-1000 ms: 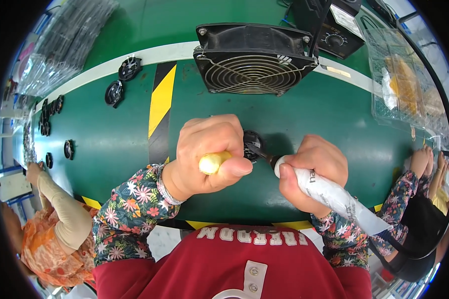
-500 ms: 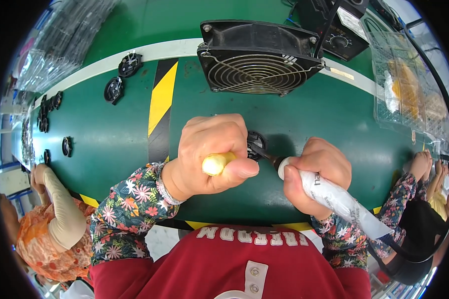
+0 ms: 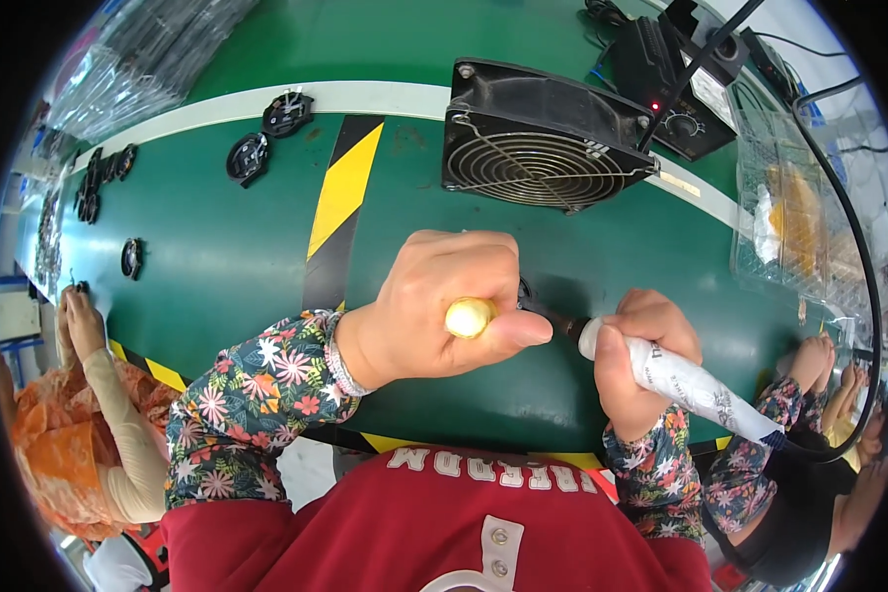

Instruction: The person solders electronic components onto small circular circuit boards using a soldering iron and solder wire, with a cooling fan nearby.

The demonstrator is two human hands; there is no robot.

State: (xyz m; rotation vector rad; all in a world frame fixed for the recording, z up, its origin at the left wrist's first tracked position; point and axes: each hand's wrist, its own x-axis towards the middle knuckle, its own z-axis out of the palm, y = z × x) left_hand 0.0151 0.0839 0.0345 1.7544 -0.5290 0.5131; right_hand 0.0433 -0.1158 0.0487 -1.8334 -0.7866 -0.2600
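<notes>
My left hand (image 3: 452, 306) is closed in a fist around a thin tool with a rounded yellow end (image 3: 471, 318) pointing up at me; its lower part is hidden. In my right hand (image 3: 646, 357) is a soldering iron (image 3: 696, 389), its handle wrapped in printed white film and a black cable at its rear. The dark front of the iron points left, toward a small round black part (image 3: 525, 290) on the green bench. My left fist covers most of that part, so whether the tip touches it I cannot tell.
Beyond my hands stands a black fan (image 3: 548, 138) with a wire guard. A black control box (image 3: 679, 118) with a dial and red light is behind it. Round black parts (image 3: 249, 158) lie left of the striped tape (image 3: 345, 197). Clear trays (image 3: 794, 227) stand right; co-workers sit both sides.
The view has shifted, so the fan and both hands appear farther right. My left fist now hides more of the round black part. Both hands keep their hold.
</notes>
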